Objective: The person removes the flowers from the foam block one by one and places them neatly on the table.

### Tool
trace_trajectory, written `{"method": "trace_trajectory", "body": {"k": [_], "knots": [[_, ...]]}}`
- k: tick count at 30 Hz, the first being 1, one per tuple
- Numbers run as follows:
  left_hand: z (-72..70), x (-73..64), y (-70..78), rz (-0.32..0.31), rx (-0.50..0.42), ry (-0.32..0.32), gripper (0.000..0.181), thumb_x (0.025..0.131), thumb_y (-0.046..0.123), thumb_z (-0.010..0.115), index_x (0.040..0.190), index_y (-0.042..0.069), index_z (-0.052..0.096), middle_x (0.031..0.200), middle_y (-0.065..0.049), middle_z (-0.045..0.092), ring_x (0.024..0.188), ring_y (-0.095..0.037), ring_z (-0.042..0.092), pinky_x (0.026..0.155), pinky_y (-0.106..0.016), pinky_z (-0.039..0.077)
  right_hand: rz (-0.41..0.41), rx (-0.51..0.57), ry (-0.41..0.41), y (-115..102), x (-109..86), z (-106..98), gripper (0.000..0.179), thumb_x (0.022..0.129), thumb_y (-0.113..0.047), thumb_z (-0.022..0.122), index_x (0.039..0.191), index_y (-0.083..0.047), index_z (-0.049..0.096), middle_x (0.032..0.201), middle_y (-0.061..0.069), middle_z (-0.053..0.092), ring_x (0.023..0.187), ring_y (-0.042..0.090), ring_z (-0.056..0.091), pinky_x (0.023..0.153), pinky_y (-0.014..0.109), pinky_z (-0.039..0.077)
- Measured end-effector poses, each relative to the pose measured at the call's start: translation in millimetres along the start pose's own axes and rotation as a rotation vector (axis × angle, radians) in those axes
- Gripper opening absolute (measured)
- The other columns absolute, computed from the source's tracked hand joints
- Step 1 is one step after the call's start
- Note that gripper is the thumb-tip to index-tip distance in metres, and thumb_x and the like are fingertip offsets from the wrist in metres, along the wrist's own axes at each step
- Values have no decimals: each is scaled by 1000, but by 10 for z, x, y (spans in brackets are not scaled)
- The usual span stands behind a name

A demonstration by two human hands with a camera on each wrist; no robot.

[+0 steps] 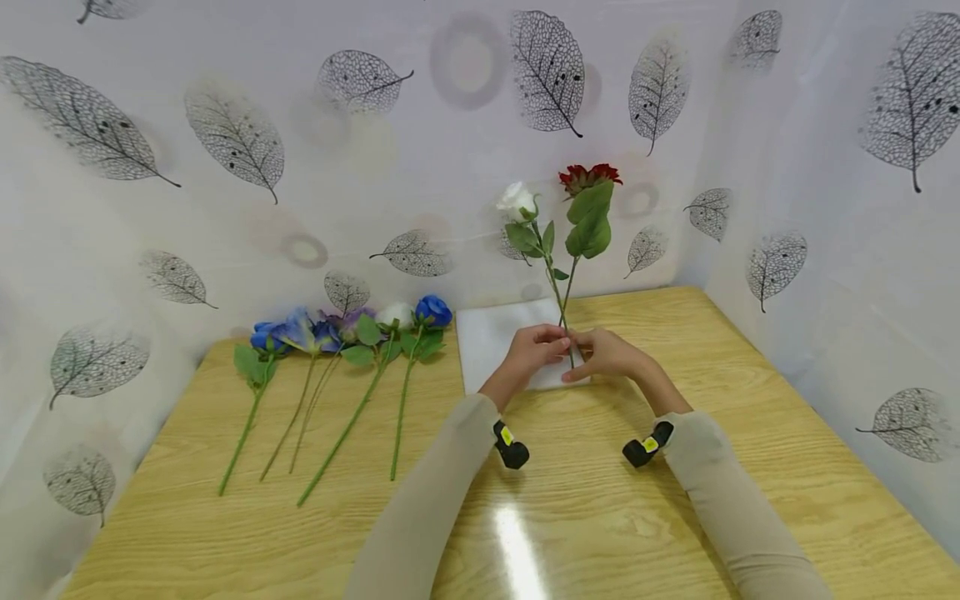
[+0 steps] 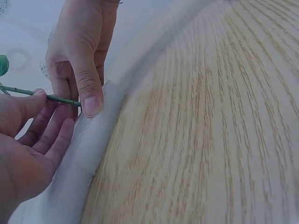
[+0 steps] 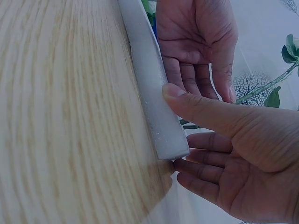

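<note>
My left hand (image 1: 534, 352) pinches the green stem of a white rose (image 1: 517, 201) between thumb and fingers, low on the stem. The rose stands nearly upright, tilted left. Beside it rises a red flower (image 1: 589, 178) with large leaves, its stem crossing the rose's; its lower end is hidden behind the hands. A white foam pad (image 1: 477, 333) lies under both hands. My right hand (image 1: 613, 353) holds the pad's near right corner, its thumb (image 3: 174, 90) against the near edge and its fingers around the corner. The rose stem's end (image 3: 190, 126) shows between that thumb and the fingers.
Left of the pad several cut flowers lie in a row on the wooden table (image 1: 180, 533): a blue rose (image 1: 433, 310), a white rose (image 1: 395, 315), a purple flower (image 1: 352, 323) and other blue ones. A leaf-printed curtain (image 1: 420, 167) closes off the back and sides.
</note>
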State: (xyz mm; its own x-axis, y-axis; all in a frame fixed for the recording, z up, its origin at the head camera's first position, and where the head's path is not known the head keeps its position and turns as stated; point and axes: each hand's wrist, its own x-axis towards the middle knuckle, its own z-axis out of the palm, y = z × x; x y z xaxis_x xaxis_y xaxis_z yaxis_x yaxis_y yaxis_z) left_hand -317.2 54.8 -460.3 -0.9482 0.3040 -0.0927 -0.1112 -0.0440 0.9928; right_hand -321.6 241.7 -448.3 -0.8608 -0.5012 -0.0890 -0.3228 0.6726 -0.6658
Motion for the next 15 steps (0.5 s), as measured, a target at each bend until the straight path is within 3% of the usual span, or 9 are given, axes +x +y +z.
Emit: {"method": "trace_trajectory", "body": {"k": [4,7,11,15], "knots": [[13,-4,-5,31,30,2,23,99,3,66,117,-9,68,115,-23,71,88,-15,70,90,-36,62,1,4,1,-1,-1,1,88,83,-24,87,151,5,41,149,21,51,120,23,56,104,45,49],[22,-2,-17,57,45,3,22,99,3,65,116,-10,67,116,-25,71,88,-15,70,89,-35,63,3,12,2,-1,-2,0,87,82,-23,87,151,5,41,146,20,54,116,21,56,101,41,50],[28,5,-39,86,41,-4,22,99,2,64,116,-11,67,116,-27,70,86,-13,68,88,-34,63,4,7,6,1,4,2,87,82,-22,88,151,4,42,141,19,60,102,21,55,87,32,45],[31,8,-59,110,26,-1,22,99,1,64,117,-11,66,115,-26,70,82,-10,66,86,-34,63,-3,-4,8,5,10,5,85,82,-23,88,149,6,44,138,21,62,105,21,58,88,31,48]]}}
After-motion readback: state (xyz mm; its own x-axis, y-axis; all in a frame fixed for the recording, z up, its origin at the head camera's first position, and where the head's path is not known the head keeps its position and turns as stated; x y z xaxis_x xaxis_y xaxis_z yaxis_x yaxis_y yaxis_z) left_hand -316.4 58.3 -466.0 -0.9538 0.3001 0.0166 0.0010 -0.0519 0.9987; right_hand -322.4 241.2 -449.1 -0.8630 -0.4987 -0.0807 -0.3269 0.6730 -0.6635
